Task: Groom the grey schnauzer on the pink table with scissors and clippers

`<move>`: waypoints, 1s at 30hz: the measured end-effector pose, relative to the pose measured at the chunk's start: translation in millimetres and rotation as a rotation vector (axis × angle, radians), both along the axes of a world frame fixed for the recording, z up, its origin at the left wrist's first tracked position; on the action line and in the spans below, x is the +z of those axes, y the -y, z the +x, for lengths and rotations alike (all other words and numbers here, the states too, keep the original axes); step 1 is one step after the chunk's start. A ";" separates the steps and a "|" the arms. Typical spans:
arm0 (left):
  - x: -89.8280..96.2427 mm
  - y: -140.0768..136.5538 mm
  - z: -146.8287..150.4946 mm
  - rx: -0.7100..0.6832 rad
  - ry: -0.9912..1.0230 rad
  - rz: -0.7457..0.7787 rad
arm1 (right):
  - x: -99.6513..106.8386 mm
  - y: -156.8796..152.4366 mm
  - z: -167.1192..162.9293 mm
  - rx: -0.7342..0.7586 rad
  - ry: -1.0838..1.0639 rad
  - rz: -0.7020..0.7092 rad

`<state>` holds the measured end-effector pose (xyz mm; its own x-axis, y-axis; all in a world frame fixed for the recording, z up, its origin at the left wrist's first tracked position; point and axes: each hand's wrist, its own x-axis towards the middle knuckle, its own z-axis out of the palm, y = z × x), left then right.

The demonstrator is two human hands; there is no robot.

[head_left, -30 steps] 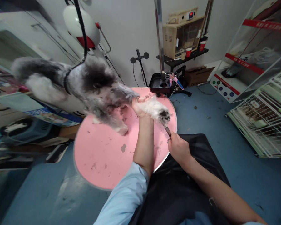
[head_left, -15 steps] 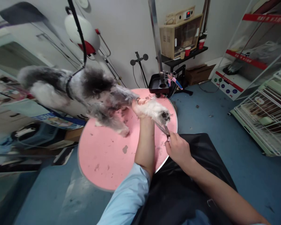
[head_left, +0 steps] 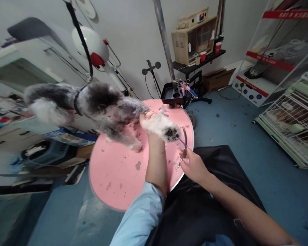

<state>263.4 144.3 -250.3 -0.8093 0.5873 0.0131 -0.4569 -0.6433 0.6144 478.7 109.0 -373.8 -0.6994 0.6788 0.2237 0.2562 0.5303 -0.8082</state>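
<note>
A grey and white dog (head_left: 102,97) stands on a round pink table (head_left: 113,171), with a black loop around its body. My left hand (head_left: 146,121) is closed around one of its legs and holds it out over the table. White fur covers the raised leg, and its paw (head_left: 172,133) shows dark pads. Curved metal scissors (head_left: 185,141) are in my right hand (head_left: 193,165), fingers in the handles. The blades are parted and point away from me, just right of the paw and apart from it.
Fur clippings lie on the table. At its far edge a black tray (head_left: 172,97) holds more scissors with pink and blue handles. A metal post (head_left: 164,37) rises behind it. A wire cage (head_left: 295,119) stands on the right, and a wooden cabinet (head_left: 192,42) at the back.
The scissors have swung from pointing left under the paw to pointing away beside it, and their blades have parted. The paw has turned and its pads show more. The view has shifted slightly.
</note>
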 end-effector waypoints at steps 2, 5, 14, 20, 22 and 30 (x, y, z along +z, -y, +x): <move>4.8 4.2 2.8 0.057 0.044 0.018 | -2.8 3.4 3.1 0.103 -0.093 -0.167; 11.7 8.2 9.0 0.091 0.087 0.022 | -0.4 5.8 3.7 0.198 -0.138 -0.271; 10.1 10.8 9.3 0.104 0.116 0.013 | 11.1 -3.9 -3.3 0.296 -0.118 -0.197; -3.8 10.4 1.7 0.089 -0.097 0.014 | 9.8 -8.4 2.2 0.272 -0.066 -0.174; -1.4 11.0 3.7 0.067 -0.098 0.029 | 9.5 -10.9 2.1 0.257 -0.044 -0.161; 18.1 13.6 16.7 0.096 0.100 0.006 | 18.5 -19.6 3.9 0.286 -0.025 -0.150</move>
<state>280.1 130.7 -232.1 -0.8591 0.5074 -0.0671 -0.4519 -0.6904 0.5649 482.6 128.6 -355.3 -0.8621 0.4824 0.1551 0.0934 0.4521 -0.8870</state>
